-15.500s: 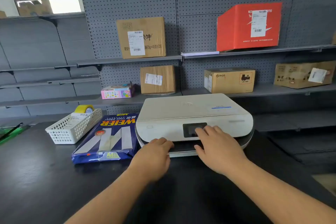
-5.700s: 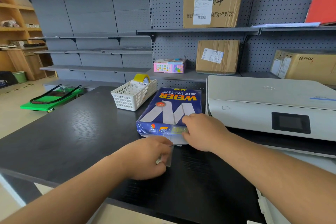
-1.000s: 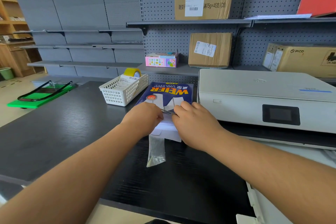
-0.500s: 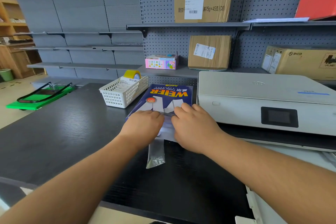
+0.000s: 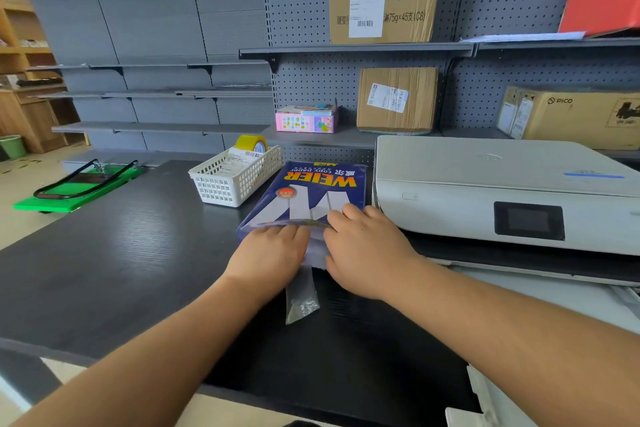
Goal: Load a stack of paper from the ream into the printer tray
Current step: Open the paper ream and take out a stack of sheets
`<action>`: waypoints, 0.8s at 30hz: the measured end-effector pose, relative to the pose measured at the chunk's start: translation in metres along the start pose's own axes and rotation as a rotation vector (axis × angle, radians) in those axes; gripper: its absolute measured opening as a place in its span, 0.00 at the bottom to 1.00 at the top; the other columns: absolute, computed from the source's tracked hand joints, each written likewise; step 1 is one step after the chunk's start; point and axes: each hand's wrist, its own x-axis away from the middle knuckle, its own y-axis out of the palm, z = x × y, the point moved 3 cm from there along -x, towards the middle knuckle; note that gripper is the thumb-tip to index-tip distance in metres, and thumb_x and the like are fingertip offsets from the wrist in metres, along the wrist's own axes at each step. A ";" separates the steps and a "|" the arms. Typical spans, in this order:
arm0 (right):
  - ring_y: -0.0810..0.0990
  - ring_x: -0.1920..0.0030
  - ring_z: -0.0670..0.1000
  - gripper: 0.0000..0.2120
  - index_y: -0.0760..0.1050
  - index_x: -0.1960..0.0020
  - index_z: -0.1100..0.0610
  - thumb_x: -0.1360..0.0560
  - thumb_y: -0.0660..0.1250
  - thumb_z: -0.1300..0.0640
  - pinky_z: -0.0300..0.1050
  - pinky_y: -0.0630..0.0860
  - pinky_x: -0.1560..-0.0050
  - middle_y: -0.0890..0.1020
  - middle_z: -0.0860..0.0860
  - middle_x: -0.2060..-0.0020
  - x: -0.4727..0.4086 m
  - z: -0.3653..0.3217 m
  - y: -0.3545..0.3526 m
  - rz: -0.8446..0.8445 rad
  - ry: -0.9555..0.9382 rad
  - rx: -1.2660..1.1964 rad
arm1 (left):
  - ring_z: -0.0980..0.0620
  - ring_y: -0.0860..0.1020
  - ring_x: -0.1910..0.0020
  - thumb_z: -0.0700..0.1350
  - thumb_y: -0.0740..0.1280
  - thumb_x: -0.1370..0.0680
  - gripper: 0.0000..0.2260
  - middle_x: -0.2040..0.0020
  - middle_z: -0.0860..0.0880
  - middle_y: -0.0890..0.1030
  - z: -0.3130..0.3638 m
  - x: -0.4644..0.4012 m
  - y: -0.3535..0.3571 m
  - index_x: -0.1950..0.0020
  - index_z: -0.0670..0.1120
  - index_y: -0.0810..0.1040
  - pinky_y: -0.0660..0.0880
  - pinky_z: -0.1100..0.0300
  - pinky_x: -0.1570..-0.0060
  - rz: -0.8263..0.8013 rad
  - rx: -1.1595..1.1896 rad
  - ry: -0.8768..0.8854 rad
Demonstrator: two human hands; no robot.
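Little moves since half a second ago | left hand [image 5: 268,255] and right hand [image 5: 363,250] both grip ream [image 5: 311,189] wrapper's near end | ream left of printer [image 5: 485,191] | torn strip [image 5: 301,295] before ream

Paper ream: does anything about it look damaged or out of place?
The paper ream is torn open at its near end, and a loose wrapper strip lies on the desk between both hands.
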 end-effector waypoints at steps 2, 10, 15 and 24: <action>0.76 0.57 0.59 0.07 0.82 0.60 0.59 0.33 0.72 0.55 0.52 0.72 0.61 0.80 0.55 0.59 0.000 0.000 0.001 -0.003 0.006 -0.007 | 0.46 0.75 0.79 0.31 0.71 0.43 0.11 0.75 0.46 0.76 0.001 -0.001 -0.001 0.67 0.44 0.74 0.67 0.60 0.80 -0.027 0.034 -0.046; 0.75 0.54 0.58 0.08 0.82 0.57 0.58 0.31 0.69 0.54 0.52 0.70 0.59 0.78 0.54 0.57 -0.001 0.000 0.009 -0.042 0.034 0.006 | 0.45 0.78 0.76 0.31 0.71 0.39 0.10 0.71 0.45 0.78 0.004 -0.002 0.006 0.65 0.43 0.75 0.74 0.56 0.79 -0.042 0.081 -0.026; 0.74 0.54 0.58 0.09 0.81 0.56 0.58 0.29 0.67 0.52 0.52 0.69 0.58 0.78 0.54 0.57 0.000 -0.002 0.004 -0.035 0.027 0.013 | 0.45 0.77 0.76 0.31 0.70 0.38 0.11 0.72 0.45 0.77 0.003 0.006 0.001 0.65 0.43 0.73 0.74 0.55 0.79 -0.032 0.094 -0.005; 0.73 0.58 0.58 0.04 0.81 0.63 0.58 0.34 0.73 0.58 0.50 0.61 0.62 0.77 0.55 0.61 0.010 0.005 -0.004 -0.080 0.016 0.088 | 0.44 0.76 0.76 0.30 0.72 0.42 0.13 0.71 0.46 0.77 0.000 0.009 -0.009 0.65 0.43 0.75 0.68 0.57 0.78 -0.012 0.062 -0.009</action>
